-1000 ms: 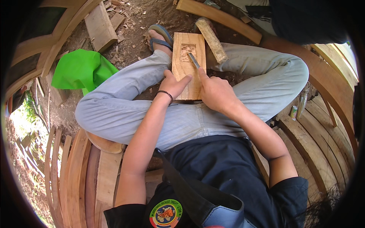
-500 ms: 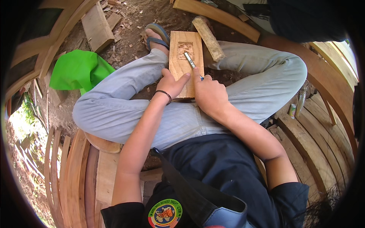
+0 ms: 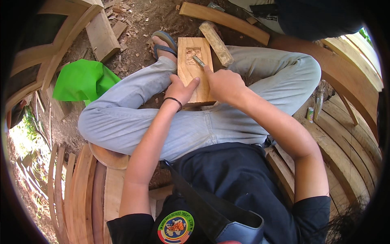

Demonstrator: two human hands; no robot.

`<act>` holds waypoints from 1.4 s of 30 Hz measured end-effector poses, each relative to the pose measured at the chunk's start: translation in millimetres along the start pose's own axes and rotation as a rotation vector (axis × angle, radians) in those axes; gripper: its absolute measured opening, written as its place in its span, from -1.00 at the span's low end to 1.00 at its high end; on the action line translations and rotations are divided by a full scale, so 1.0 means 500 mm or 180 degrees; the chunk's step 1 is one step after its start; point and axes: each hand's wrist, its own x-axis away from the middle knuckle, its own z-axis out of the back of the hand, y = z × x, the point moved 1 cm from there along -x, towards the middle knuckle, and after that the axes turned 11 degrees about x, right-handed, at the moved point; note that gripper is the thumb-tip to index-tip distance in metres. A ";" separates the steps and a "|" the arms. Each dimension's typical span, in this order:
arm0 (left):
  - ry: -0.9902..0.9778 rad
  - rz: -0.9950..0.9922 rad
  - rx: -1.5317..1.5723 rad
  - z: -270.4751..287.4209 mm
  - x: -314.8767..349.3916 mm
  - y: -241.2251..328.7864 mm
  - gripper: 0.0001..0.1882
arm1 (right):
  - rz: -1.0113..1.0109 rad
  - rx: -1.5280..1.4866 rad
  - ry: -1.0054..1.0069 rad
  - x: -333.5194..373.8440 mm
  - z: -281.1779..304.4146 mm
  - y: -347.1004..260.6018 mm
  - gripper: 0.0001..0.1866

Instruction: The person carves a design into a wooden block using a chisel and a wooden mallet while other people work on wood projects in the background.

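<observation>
A pale wooden block (image 3: 194, 83) lies lengthwise between my bent legs, with a rough rectangular recess (image 3: 194, 55) cut into its far half. My left hand (image 3: 180, 89) grips the block's left edge near its close end, thumb lying on the top face. My right hand (image 3: 225, 84) is closed around a metal chisel (image 3: 198, 61), index finger stretched along it. The chisel slants to the far left, its tip at the recess's near right part; its handle is hidden in my hand.
A rough wooden stick (image 3: 216, 44) leans by the block's far right corner. Green cloth (image 3: 84, 81) lies left of my leg. Planks (image 3: 101, 37) and wood chips are on the dirt, curved timbers (image 3: 225, 20) lie beyond, and a small can (image 3: 310, 114) stands at right.
My right hand has swung slightly right, with its elbow farther out, and the chisel now lies at a flatter slant. My left hand keeps its hold on the block.
</observation>
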 end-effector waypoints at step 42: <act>-0.0588 0.0170 0.0130 0.009 0.014 -0.033 0.14 | -0.0450 -0.2522 0.0741 0.015 -0.066 -0.024 -0.32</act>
